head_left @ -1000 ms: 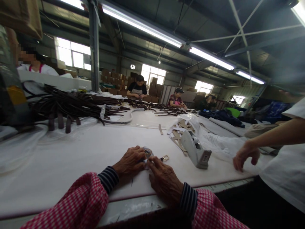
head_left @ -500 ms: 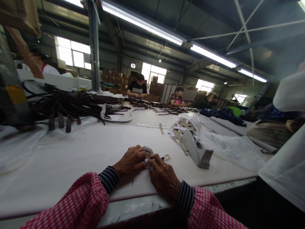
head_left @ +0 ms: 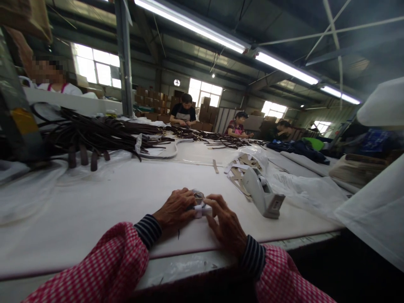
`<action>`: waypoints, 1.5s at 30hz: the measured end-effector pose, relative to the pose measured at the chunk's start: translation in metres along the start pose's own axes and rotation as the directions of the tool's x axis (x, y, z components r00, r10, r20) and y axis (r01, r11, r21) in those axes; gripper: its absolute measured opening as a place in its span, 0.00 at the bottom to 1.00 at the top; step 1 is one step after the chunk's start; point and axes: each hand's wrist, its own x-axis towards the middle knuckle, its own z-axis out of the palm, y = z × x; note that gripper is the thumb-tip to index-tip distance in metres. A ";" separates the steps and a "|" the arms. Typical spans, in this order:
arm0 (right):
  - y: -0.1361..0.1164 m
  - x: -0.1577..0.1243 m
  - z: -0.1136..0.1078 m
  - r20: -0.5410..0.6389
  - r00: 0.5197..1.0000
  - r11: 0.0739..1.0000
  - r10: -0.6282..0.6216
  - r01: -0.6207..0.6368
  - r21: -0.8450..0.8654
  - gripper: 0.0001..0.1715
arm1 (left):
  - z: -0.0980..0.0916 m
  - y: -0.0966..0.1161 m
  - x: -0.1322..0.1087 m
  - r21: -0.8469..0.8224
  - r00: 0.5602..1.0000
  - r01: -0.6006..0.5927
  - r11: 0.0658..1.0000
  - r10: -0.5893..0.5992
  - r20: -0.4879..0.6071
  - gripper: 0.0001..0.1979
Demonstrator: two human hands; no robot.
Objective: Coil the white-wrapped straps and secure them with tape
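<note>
Between my hands, on the white table top [head_left: 135,189], lies a small bundle wrapped in white [head_left: 202,210]. A round, pale-gold ring [head_left: 198,195] shows at its far end; what else is in the bundle I cannot make out. My left hand [head_left: 178,206] is closed on the bundle's left side, pressing it down. My right hand [head_left: 225,221] is at its right end, with the thumb and fingers apart and the fingertips close to the white wrap. A grey tape dispenser [head_left: 263,195] stands to the right of my right hand.
Dark brown belts [head_left: 91,134] are heaped at the back left and along the far table. Beige strips [head_left: 240,172] lie beside a clear plastic bag [head_left: 303,193]. Dark cloth [head_left: 296,152] lies back right. A post [head_left: 124,63] rises at left. Several people work beyond.
My right hand has loosened its pinch and drawn slightly right, with its fingers spreading, so more of the white wrap shows. My left hand stays on the bundle. The view has shifted a little.
</note>
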 end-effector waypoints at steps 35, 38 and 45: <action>0.024 0.019 0.012 0.089 0.994 0.992 0.065 -0.054 -0.116 0.11 | 0.004 0.004 0.001 0.078 1.000 -0.024 0.997 0.023 0.011 0.07; 0.022 0.020 0.014 0.082 0.993 0.985 0.082 -0.068 -0.157 0.11 | 0.004 0.004 -0.001 0.046 1.000 -0.023 0.999 0.022 0.019 0.07; 0.015 0.005 -0.013 0.147 0.989 0.970 0.020 0.017 -0.244 0.22 | 0.017 -0.012 -0.001 0.013 1.000 -0.001 1.000 0.002 -0.027 0.12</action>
